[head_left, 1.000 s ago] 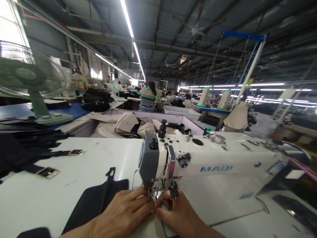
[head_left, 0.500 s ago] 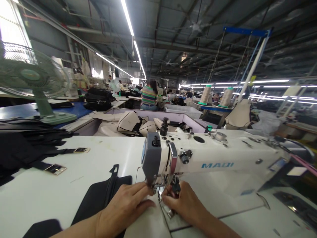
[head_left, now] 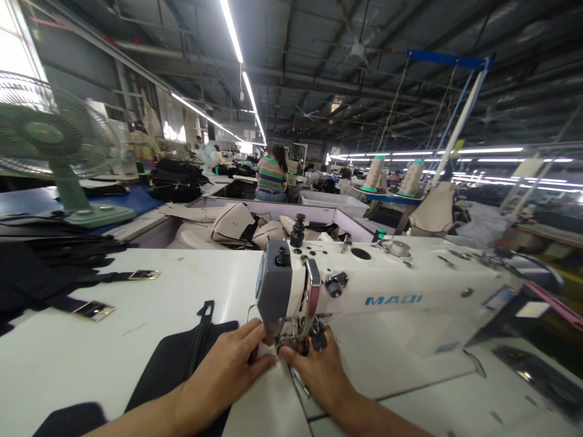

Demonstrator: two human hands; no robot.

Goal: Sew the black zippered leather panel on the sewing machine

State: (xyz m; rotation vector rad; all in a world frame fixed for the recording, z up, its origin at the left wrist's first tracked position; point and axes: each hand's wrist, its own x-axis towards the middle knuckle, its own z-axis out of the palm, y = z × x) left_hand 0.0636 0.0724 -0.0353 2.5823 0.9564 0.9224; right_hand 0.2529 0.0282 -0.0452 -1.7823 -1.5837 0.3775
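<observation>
A white sewing machine (head_left: 401, 291) with a grey head stands across the worktable. My left hand (head_left: 232, 367) is just left of its needle area, thumb and fingers drawn together near the presser foot; anything between them is too small to make out. On the right of the foot, my right hand (head_left: 321, 370) has its thumb at the needle area, its other fingers partly hidden behind the machine parts. A light strip of material (head_left: 268, 406) lies below both hands. Black pieces (head_left: 175, 364) with a strap lie under and beside my left forearm.
Black straps (head_left: 50, 261) with metal buckles are piled at the left. Behind them stands a green fan (head_left: 77, 194). A bin (head_left: 344, 221) of beige pieces (head_left: 232, 224) sits behind the machine. Thread cones (head_left: 374, 174) stand further back, and a person in a striped top (head_left: 272, 176) is beyond.
My right thumb has moved up and left to the needle area, close to my left fingers. My left thumb has drawn nearer its fingers. The whole view has shifted slightly.
</observation>
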